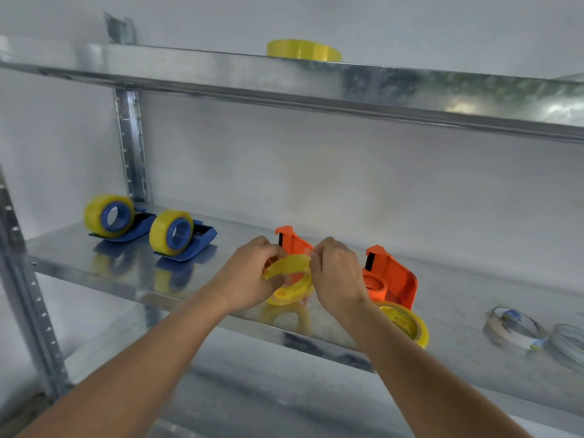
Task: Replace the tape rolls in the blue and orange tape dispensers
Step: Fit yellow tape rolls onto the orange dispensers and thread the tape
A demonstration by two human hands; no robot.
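Note:
Two blue dispensers [140,227] [202,237] stand at the left of the middle shelf, each carrying a yellow tape roll [109,216] [172,230]. An orange dispenser [294,243] stands between my hands with a yellow roll [292,292] at its base. My left hand [252,273] and my right hand [336,273] each pinch an end of a loose yellow tape strip [289,265] pulled up from that roll. A second orange dispenser [392,276] stands to the right with a bare orange hub. A yellow roll [407,324] lies flat in front of it.
The metal middle shelf [94,263] has a front edge under my forearms. A white tape roll [513,327] and a clear roll [568,343] lie at the right. Another yellow roll [303,50] lies on the upper shelf [189,67]. A slotted upright [131,143] stands at back left.

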